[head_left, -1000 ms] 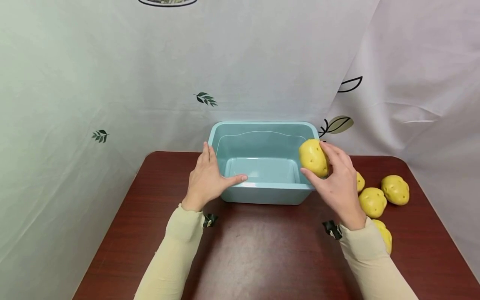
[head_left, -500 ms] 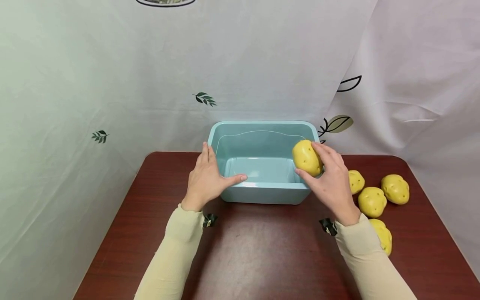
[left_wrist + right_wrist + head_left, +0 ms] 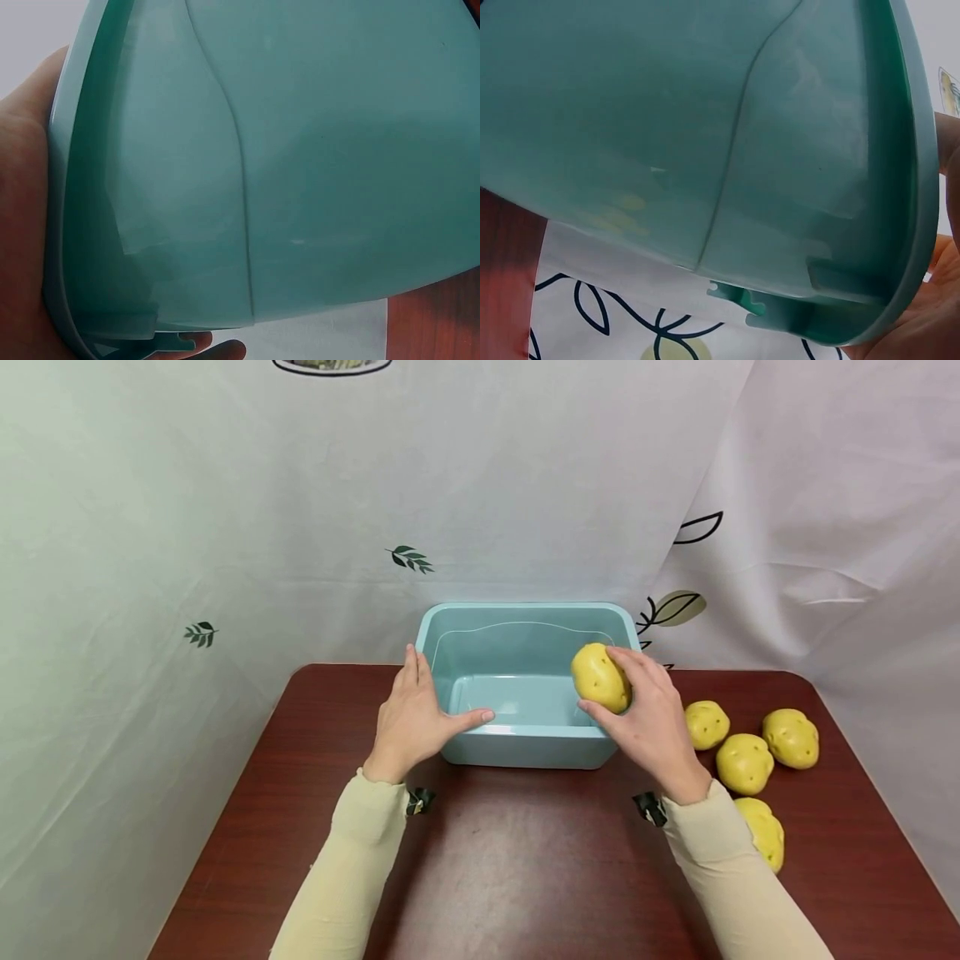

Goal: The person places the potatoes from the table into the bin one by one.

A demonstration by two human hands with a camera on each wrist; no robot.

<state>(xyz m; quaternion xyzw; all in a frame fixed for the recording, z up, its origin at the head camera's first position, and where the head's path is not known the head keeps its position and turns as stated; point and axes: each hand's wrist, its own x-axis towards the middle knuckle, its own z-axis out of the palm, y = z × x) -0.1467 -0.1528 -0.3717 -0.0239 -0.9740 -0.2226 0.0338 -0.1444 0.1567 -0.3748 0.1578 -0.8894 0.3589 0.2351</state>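
A teal plastic tub (image 3: 525, 747) stands at the far middle of the dark red table (image 3: 510, 860). My left hand (image 3: 411, 720) rests flat against the tub's left front corner, with the thumb lying along the front rim. My right hand (image 3: 645, 718) grips a yellow potato (image 3: 599, 677) and holds it over the tub's right end, just inside the rim. The tub's inside looks bare. In both wrist views the tub's outer wall (image 3: 300, 165) (image 3: 705, 127) fills the frame.
Several more yellow potatoes lie on the table to the right of the tub: one (image 3: 706, 724) near its right side, two (image 3: 744, 764) (image 3: 790, 738) farther right, and one (image 3: 763, 832) beside my right sleeve. White printed cloth hangs behind and beside the table.
My right hand has carried the potato leftward and slightly down, from above the tub's right rim to over its inside. My left hand has stayed put.
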